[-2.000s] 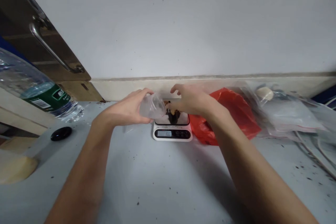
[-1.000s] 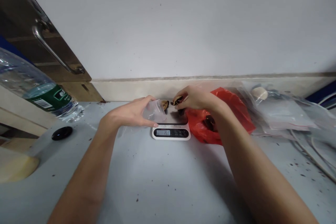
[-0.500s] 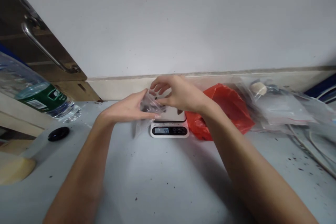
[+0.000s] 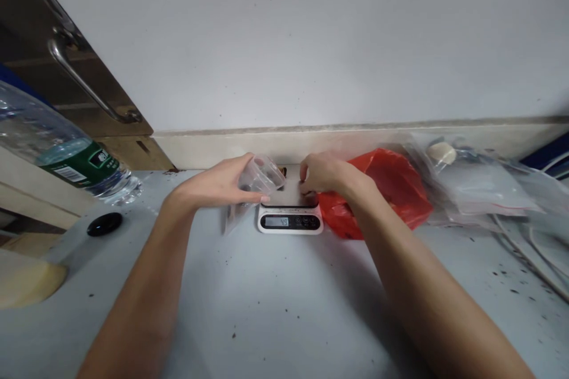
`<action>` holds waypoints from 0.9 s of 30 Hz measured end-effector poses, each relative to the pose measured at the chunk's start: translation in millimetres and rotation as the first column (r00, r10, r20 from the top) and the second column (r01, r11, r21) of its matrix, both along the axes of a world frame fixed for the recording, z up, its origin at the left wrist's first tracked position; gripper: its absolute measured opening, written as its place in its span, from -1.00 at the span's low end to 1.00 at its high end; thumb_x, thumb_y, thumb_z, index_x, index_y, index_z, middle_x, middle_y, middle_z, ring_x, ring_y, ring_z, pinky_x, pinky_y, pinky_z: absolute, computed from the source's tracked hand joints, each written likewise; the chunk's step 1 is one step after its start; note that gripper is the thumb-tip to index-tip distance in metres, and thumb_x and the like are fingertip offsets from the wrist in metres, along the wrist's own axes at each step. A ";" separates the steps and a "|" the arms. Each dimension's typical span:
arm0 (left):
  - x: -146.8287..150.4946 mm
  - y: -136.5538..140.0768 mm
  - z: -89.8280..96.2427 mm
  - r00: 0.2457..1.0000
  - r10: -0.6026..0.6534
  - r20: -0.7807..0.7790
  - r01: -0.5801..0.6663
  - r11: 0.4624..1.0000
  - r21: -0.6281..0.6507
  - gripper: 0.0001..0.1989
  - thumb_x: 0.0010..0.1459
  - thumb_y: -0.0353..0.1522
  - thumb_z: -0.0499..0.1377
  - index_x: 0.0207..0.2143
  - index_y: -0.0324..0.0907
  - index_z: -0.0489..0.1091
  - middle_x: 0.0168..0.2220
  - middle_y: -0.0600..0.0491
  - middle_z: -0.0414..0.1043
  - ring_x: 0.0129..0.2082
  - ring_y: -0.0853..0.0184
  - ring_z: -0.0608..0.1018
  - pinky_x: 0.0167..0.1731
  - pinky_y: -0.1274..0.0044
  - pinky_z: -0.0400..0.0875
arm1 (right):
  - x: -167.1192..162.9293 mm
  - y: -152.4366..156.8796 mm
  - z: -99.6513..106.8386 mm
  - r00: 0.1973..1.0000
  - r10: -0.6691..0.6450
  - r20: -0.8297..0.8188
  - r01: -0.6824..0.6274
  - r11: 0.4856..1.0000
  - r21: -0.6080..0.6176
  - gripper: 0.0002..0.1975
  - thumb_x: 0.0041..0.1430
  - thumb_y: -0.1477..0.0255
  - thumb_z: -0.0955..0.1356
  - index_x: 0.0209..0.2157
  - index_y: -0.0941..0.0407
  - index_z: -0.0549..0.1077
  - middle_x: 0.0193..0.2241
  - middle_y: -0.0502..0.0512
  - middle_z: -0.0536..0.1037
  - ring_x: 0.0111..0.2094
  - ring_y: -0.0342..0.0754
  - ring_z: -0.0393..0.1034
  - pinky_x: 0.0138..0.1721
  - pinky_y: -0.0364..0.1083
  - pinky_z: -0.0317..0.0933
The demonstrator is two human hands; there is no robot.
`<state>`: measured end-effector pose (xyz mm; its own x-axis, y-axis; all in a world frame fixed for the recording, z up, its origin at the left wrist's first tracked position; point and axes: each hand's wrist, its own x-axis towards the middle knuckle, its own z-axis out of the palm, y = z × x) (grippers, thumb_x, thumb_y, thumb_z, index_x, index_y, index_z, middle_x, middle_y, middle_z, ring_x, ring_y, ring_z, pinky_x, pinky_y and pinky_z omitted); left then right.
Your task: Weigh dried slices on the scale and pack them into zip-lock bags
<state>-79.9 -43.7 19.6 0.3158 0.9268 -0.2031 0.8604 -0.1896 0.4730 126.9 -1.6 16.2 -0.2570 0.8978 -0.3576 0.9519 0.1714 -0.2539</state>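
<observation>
My left hand [image 4: 217, 182] is closed on a small clear plastic bag [image 4: 262, 174], thumb in front. The bag's mouth gapes to the right, over the left part of a white digital kitchen scale [image 4: 291, 223]. Its display seems to read 4.9. At the right side of the scale's pale platform [image 4: 287, 194], my right hand [image 4: 326, 173] is lowered with fingers curled inward. Whatever its fingertips pinch is hidden or too small to make out. A small dark piece [image 4: 283, 172] shows near the bag's mouth.
Right of the scale lies a red plastic bag [image 4: 382, 180], with clear plastic bags [image 4: 480, 180] beyond it. A water bottle [image 4: 84, 160], a black oval object [image 4: 104, 224] and a pale yellow object [image 4: 33, 281] are at left. Cables [image 4: 528, 254] lie far right.
My right hand has moved from the bag's mouth rightward and down to the right side of the platform. The left hand keeps the bag, whose mouth now shows wider.
</observation>
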 end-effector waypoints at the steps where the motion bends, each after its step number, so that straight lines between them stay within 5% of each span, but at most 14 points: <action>1: 0.8 -0.1 -0.1 1.000 0.002 -0.007 -0.002 1.000 -0.010 -0.36 0.11 0.05 0.27 0.15 -0.04 0.38 0.15 -0.06 0.58 0.09 0.01 0.60 -0.05 0.37 0.48 | 0.6 0.4 0.2 1.000 0.000 -0.007 0.000 1.000 -0.001 -0.68 0.00 0.64 0.47 -0.17 0.15 0.71 -0.29 0.25 0.73 -0.31 0.06 0.62 -0.47 -0.13 0.29; 5: 3.4 0.2 -1.1 0.999 0.008 -0.046 -0.010 0.998 -0.057 -0.33 0.09 0.06 0.26 0.16 -0.07 0.36 0.21 -0.10 0.54 0.11 0.00 0.59 -0.05 0.37 0.48 | 5.5 2.2 1.0 0.998 -0.013 -0.061 0.013 1.000 0.006 -0.69 0.02 0.65 0.44 -0.17 0.19 0.71 -0.43 0.21 0.69 -0.44 0.04 0.57 -0.47 -0.10 0.30; 9: 5.6 0.6 -2.1 0.997 0.013 -0.070 -0.019 0.997 -0.078 -0.32 0.07 0.09 0.26 0.15 -0.07 0.37 0.21 -0.12 0.53 0.13 -0.03 0.58 -0.04 0.35 0.47 | 9.3 0.8 5.4 0.970 0.028 -0.241 -0.008 0.996 0.085 -0.68 0.11 0.67 0.42 -0.14 0.12 0.68 -0.28 0.14 0.73 -0.32 -0.02 0.61 -0.37 -0.15 0.34; 14: 0.5 -0.3 1.3 0.998 0.054 -0.039 -0.056 0.998 -0.043 -0.23 0.07 0.18 0.26 0.18 -0.08 0.35 0.08 -0.10 0.60 0.02 -0.02 0.62 -0.07 0.32 0.47 | 4.2 -0.7 5.4 0.732 0.199 -0.652 -0.094 0.977 0.193 -0.68 0.22 0.66 0.40 -0.03 0.14 0.63 -0.19 0.15 0.75 -0.19 -0.02 0.64 -0.14 -0.11 0.43; 17: -9.6 -1.1 4.4 0.997 0.082 -0.014 -0.082 0.996 -0.039 -0.21 0.06 0.20 0.26 0.20 -0.05 0.35 0.15 -0.11 0.58 0.09 -0.05 0.61 -0.04 0.31 0.49 | -0.8 6.0 -7.4 0.792 0.262 -0.551 -0.095 0.945 0.313 -0.58 0.18 0.72 0.36 0.01 0.15 0.64 0.03 0.21 0.70 0.00 0.04 0.59 -0.01 -0.08 0.38; 19: -16.1 -1.5 5.6 0.996 0.092 -0.003 -0.092 0.995 -0.031 -0.19 0.05 0.19 0.27 0.23 -0.02 0.32 0.22 -0.11 0.54 0.15 -0.07 0.58 0.01 0.28 0.49 | -3.1 11.4 -17.9 0.807 0.384 -0.449 -0.265 0.915 0.305 -0.57 0.15 0.70 0.39 0.01 0.10 0.65 0.12 0.17 0.66 0.07 0.05 0.54 0.04 -0.09 0.33; 22: -20.8 -2.2 6.2 0.995 0.098 -0.030 -0.099 0.995 -0.010 -0.18 0.06 0.18 0.27 0.25 -0.04 0.30 0.26 -0.13 0.52 0.17 -0.08 0.57 0.07 0.26 0.48 | -4.3 15.7 -27.9 0.796 0.497 -0.344 -0.455 0.868 0.202 -0.63 0.13 0.67 0.39 -0.11 0.05 0.68 -0.10 0.07 0.73 -0.12 0.00 0.57 -0.13 -0.13 0.31; 27: -18.0 -2.6 5.4 0.994 0.065 -0.086 -0.069 0.997 -0.041 -0.18 0.09 0.16 0.24 0.28 -0.06 0.30 0.24 -0.12 0.53 0.17 -0.04 0.57 0.07 0.30 0.45 | 4.9 17.3 -23.7 0.866 0.421 -0.269 -0.389 0.906 0.164 -0.67 0.09 0.76 0.32 -0.38 0.11 0.64 -0.31 0.10 0.73 -0.26 -0.01 0.56 -0.27 -0.11 0.27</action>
